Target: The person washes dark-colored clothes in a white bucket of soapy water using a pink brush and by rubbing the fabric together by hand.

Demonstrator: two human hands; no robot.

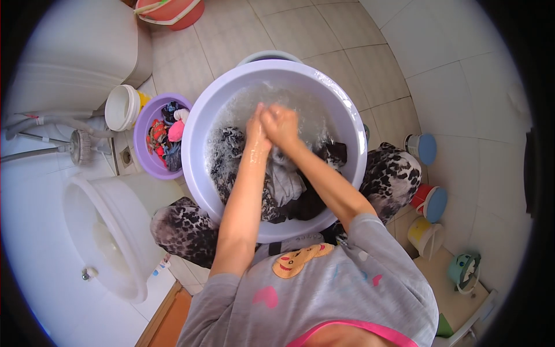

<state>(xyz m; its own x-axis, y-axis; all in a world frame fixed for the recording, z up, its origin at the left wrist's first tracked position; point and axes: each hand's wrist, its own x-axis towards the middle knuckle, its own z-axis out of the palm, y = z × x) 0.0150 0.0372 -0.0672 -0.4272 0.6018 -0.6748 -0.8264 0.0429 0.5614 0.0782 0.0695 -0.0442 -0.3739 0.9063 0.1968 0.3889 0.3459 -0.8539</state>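
Note:
Over the far half of a large pale lilac basin [196, 133], my left hand [256, 128] and my right hand [280, 124] press against each other, fingers closed. Whatever they hold, if anything, is hidden between them. Splashing, foamy water [312, 107] surrounds both hands. Nearer my body lie soaked clothes: a grey garment [284, 180], a black-and-white patterned cloth [225, 151] on the left, and a dark cloth [335, 154] on the right. The basin stands between my knees.
On the left stand a purple basin [143, 151] of colourful clothes, a white bucket [118, 108], and a white sink [136, 254]. A red bucket [188, 14] sits at the far left. Several small buckets, including a blue-lidded red one [425, 199], line the right wall.

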